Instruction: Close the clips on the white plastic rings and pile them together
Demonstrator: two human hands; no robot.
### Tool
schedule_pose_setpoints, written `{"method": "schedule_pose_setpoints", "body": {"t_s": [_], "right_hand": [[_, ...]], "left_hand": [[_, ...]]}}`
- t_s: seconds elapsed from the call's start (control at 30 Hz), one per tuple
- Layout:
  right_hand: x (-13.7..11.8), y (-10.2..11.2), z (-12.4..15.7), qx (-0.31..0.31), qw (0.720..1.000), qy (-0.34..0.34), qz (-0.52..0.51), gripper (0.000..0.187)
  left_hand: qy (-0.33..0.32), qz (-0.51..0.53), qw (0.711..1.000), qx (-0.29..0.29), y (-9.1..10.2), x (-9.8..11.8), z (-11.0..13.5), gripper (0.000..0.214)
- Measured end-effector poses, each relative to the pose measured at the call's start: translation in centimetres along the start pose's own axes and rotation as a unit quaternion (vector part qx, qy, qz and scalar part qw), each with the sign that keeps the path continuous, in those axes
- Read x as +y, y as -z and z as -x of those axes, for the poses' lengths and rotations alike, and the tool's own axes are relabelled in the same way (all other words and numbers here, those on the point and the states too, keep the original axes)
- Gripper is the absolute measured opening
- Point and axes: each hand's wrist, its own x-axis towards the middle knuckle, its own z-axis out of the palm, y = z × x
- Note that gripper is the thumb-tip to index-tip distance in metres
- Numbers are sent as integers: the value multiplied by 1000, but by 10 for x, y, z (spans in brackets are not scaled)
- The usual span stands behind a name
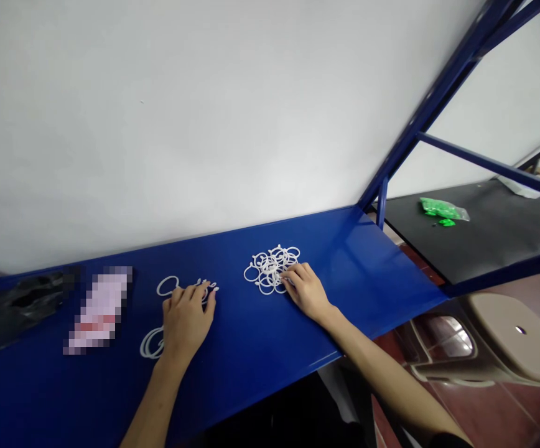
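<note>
right hand (pixel 306 291) rests on the near right edge of a pile of white rings (pixel 271 269), fingers curled onto it; whether it pinches one cannot be told. the rings are thin white plastic loops, tangled flat, well over ten and too knotted to count surely. left hand (pixel 186 318) lies palm down and released on the blue counter (pixel 260 348), holding nothing. one loose ring (pixel 166 286) lies just left of its fingers, a small stack of loops (pixel 150 344) beside its wrist, small white pieces (pixel 210 287) at its fingertips. bare counter runs between the hands and right of the pile to the counter's end; both forearms cross its front edge. one blurred pink packet (pixel 98 309) and one black bag (pixel 15 305) sit left; one green bag (pixel 439 209) lies on a black table (pixel 494 236) beyond.
</note>
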Motion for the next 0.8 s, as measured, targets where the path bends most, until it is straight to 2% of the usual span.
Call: {"method": "schedule_pose_setpoints", "body": {"t_s": [0.23, 0.4, 0.57, 0.7, 0.8], "right_hand": [[0, 2, 1, 3, 1000, -13, 0, 17], [0, 3, 3, 16, 1000, -18, -6, 16], [-3, 5, 2, 55, 998, -17, -9, 15], [-16, 7, 0, 68, 997, 7, -23, 17], [-37, 5, -4, 37, 997, 38, -49, 18]], "left_hand": [[-1, 53, 999, 8, -2, -4, 0, 37], [3, 101, 993, 68, -1, -3, -1, 31], [17, 120, 983, 140, 5, 0, -3, 30], [66, 183, 966, 171, 13, 2, -5, 34], [133, 265, 944, 143, 20, 3, -5, 37]]}}
